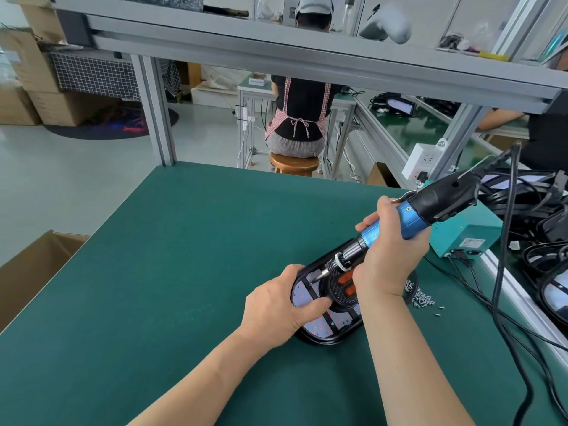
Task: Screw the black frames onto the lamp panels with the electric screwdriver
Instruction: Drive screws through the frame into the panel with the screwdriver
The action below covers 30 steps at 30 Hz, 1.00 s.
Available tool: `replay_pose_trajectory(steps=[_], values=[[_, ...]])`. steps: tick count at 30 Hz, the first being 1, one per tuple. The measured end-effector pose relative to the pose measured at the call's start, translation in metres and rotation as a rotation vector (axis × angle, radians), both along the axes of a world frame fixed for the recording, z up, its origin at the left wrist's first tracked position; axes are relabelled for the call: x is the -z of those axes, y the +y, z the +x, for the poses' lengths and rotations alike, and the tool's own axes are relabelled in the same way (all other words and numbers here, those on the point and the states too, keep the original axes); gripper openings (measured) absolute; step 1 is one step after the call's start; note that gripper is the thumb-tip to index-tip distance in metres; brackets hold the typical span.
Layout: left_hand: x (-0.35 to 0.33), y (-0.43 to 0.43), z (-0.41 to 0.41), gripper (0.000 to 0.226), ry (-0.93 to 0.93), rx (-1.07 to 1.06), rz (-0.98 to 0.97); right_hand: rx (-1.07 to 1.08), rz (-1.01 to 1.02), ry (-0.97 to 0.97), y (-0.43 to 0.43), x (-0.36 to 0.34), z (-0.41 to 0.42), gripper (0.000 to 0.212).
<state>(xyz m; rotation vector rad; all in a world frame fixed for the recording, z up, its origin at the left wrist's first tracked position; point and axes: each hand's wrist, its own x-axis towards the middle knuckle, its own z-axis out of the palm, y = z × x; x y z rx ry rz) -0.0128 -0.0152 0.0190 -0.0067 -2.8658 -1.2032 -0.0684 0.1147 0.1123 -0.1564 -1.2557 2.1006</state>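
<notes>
Hands both busy. My right hand (390, 250) is wrapped tight round the blue barrel of the electric screwdriver (408, 216), fingers curled fully about it. The tool is tilted, its black rear end and cord up and away from my knuckles, and its bit points down toward my left hand (276, 309). The bit tip sits on a bar of the black frame (339, 292), just beside my left fingertips; can't tell if a screw is under it. My left hand grips the near-left end of the lamp panel (319, 325), fingers curled over the edge, thumb pressed flat on the white face with red dots. The frame lies on top of the panel, and its round centre piece is right under my right wrist. The panel lies flat on the green surface (184, 241), between and beneath both hands. Loose screws (421, 298) are in a small pile just right of my right wrist. A teal power box (467, 235) is beyond that hand, with black cables (504, 272) running past it. A cardboard box (30, 265) is well left of my left hand.
</notes>
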Motion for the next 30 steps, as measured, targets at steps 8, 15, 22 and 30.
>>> replay_pose_trajectory(steps=[8, 15, 22, 30], values=[[0.000, -0.001, 0.001, 0.079, 0.019, 0.002, 0.011, -0.031, 0.073, 0.067, -0.007, -0.001, 0.005, 0.019], [-0.002, -0.002, 0.002, 0.081, -0.007, 0.017, 0.026, -0.105, 0.183, 0.123, -0.011, -0.001, 0.013, 0.015], [-0.006, -0.002, 0.001, 0.075, -0.054, 0.017, 0.024, -0.103, 0.317, 0.173, -0.015, -0.003, 0.017, 0.016], [-0.004, -0.002, -0.002, 0.060, -0.073, 0.006, -0.071, -0.108, 0.245, 0.130, -0.015, -0.001, 0.015, 0.015]])
